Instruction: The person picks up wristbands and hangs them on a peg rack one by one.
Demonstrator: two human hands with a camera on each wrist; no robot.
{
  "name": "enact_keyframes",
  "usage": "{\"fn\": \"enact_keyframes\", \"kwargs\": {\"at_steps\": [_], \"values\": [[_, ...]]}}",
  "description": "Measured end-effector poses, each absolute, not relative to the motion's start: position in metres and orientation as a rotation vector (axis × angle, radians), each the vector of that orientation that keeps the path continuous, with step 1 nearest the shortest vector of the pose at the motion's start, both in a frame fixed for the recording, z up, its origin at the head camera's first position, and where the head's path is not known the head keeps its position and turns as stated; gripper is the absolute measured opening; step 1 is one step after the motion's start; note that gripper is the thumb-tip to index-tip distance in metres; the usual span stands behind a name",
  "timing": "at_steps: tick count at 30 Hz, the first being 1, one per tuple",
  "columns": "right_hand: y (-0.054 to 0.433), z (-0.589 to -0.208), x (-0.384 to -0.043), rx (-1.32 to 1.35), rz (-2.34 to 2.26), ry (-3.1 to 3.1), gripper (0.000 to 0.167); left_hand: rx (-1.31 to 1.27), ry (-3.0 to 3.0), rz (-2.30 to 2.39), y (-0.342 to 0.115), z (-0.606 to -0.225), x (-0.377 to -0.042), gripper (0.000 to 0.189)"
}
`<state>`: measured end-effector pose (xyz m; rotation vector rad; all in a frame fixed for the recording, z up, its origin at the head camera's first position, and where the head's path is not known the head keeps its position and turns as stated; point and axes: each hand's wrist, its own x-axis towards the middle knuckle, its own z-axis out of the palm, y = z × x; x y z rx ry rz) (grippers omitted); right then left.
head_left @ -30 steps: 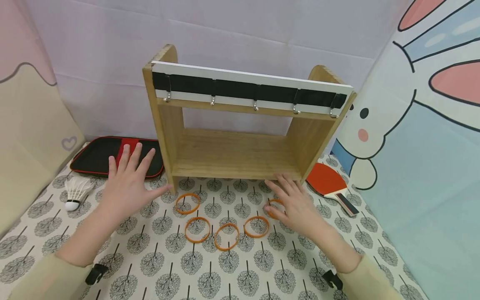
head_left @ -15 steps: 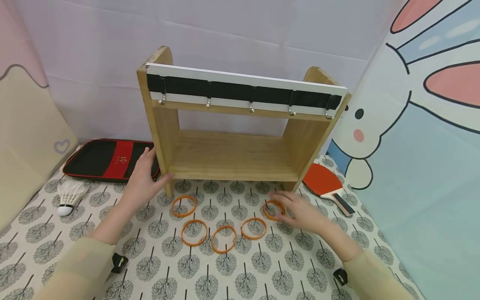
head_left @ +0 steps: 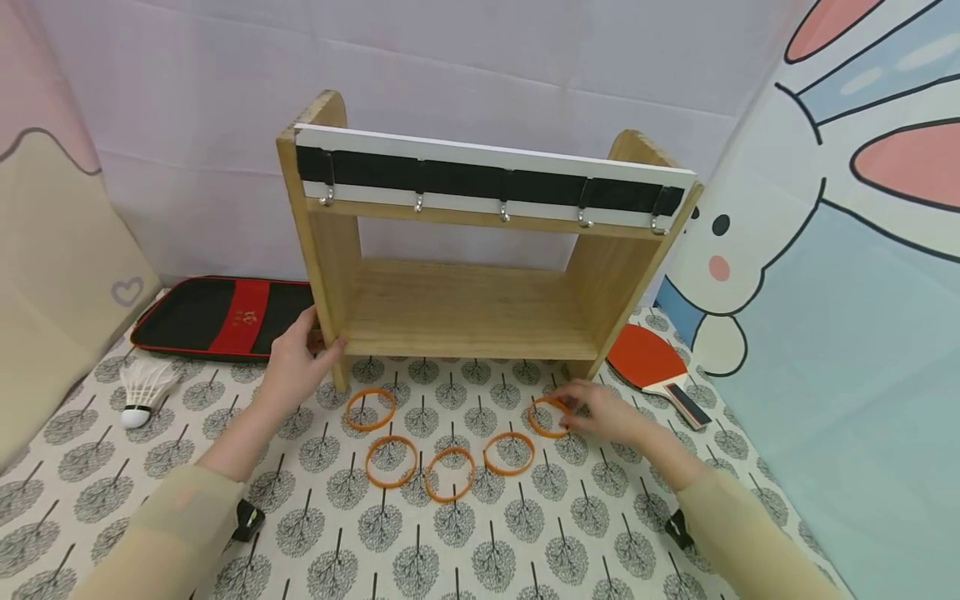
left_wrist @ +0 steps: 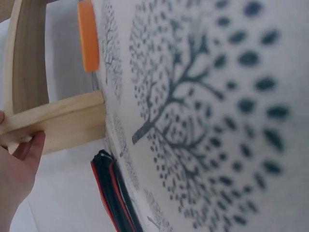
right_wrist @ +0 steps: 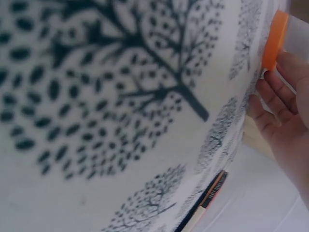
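In the head view, a wooden rack [head_left: 465,308] stands at the back, with a white-and-black strip of metal hooks [head_left: 495,179] across its upper front. My left hand [head_left: 292,362] grips the lower left side panel [left_wrist: 72,121], thumb in front and fingers behind. At the rack's right foot, my right hand [head_left: 603,415] pinches the edge of the rightmost orange silicone wristband [head_left: 532,419], which lies on the cloth. The right wrist view shows thumb and fingertips at this orange band [right_wrist: 275,41]. Several more orange wristbands [head_left: 367,427] lie flat in front of the rack.
A black-and-red zip case [head_left: 195,312] lies behind my left hand, and a shuttlecock [head_left: 142,392] is left of it. To the right of the rack rests a red table tennis paddle [head_left: 645,357]. Tree-patterned cloth [head_left: 420,550] covers the table; fabric walls surround it.
My left hand has moved right from above the case and taken hold of the rack's side panel. The right hand has lowered and its fingers have closed at the rightmost wristband.
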<state>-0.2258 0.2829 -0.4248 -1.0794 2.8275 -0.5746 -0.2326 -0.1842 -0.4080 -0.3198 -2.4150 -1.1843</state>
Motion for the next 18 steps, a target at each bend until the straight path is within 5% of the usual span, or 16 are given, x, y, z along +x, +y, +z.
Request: {"fn": "enact_keyframes", "kwargs": {"at_steps": [18], "values": [[0.2800,-0.4328,-0.2238,-1.059,-0.719,2.874,0.013,-0.214,-2.384,-1.265,-0.1842,-0.4068,-0.2315,0.051]]}}
